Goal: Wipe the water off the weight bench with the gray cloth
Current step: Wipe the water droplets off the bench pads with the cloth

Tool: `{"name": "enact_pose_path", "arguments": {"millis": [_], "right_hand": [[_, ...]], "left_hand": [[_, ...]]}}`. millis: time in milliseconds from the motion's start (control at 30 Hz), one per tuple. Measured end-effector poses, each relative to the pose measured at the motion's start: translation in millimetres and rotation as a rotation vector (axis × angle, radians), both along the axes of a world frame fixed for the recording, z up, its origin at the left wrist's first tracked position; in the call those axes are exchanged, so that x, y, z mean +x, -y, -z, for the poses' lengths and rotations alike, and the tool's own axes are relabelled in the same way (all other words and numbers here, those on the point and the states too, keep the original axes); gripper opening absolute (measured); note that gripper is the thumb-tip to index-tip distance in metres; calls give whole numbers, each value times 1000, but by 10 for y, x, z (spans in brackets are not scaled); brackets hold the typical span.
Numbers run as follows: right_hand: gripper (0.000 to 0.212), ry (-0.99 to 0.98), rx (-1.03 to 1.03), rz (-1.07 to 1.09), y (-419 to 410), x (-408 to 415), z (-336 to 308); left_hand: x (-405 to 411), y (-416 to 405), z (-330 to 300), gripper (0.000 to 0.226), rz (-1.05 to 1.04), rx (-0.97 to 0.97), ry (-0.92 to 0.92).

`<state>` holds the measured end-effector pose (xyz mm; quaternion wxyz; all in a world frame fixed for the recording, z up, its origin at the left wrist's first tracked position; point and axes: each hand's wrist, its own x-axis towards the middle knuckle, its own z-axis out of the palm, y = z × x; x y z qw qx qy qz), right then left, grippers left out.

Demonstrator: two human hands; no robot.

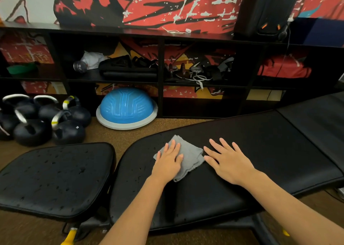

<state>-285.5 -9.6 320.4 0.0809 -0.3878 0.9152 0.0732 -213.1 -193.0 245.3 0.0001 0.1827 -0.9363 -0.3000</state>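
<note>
Standing beside the person, I see first the black shelf unit [160, 81] along the painted wall, with straps and handles lying in its compartments. In front of it, filling the lower part of the view, is the weight bench [260, 151], made of black padded sections. Its long back pad lies flat, and the separate seat pad [54, 177] is at the left, with a gap between the two.

On the floor near the shelf rests a blue balance dome [126, 108], and to the left of it a group of dark kettlebells [42, 118] stands close together.

On the back pad, near its left end, lies the gray cloth [191, 156], folded into a rough square. The left hand [168, 163] presses flat on the left part of the cloth, its fingers [174, 147] straight and together, not curled around the fabric. The right hand [229, 161] rests flat on the bare pad just beside the cloth, its fingers spread and holding nothing.

The smallest things are the water drops [81, 170]. Many of them dot the seat pad, and some show on the left end of the back pad, around and below the cloth. The pad to the right of the hands looks dry. I judge the wiping is partly done: the left end of the back pad and the whole seat pad are still to wipe.
</note>
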Motion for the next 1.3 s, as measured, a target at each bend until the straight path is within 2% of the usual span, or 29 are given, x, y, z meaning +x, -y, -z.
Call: {"name": "enact_pose_path", "arguments": {"millis": [267,567,633,733,800,967,1100,1233,1300], "right_hand": [[55,10,1,4,-7,10,1],[58,-6,-39,15,-5,21,33],[74,-18,-58,11,0,22,39],[120,-30,-55,6,10,4,71],[126,-37,-60,14,6,-22,100],[121,-22,-40,7,28,-16,86],[63,5,-34,20,41,0,45],[58,20,0,28,52,4,21],[58,19,6,26,59,2,23]], "left_hand": [[87,108,31,52,-121,-32,101],[-347,138,-71,49,50,-107,32],[-495,152,-111,49,74,-105,26],[-661,191,-145,49,71,-88,23],[-714,205,-141,49,38,-74,21],[-672,257,-70,50,-95,-90,52],[-540,347,34,50,-213,-141,101],[-406,290,47,53,-259,-132,181],[-360,241,81,53,-216,-182,207]]}}
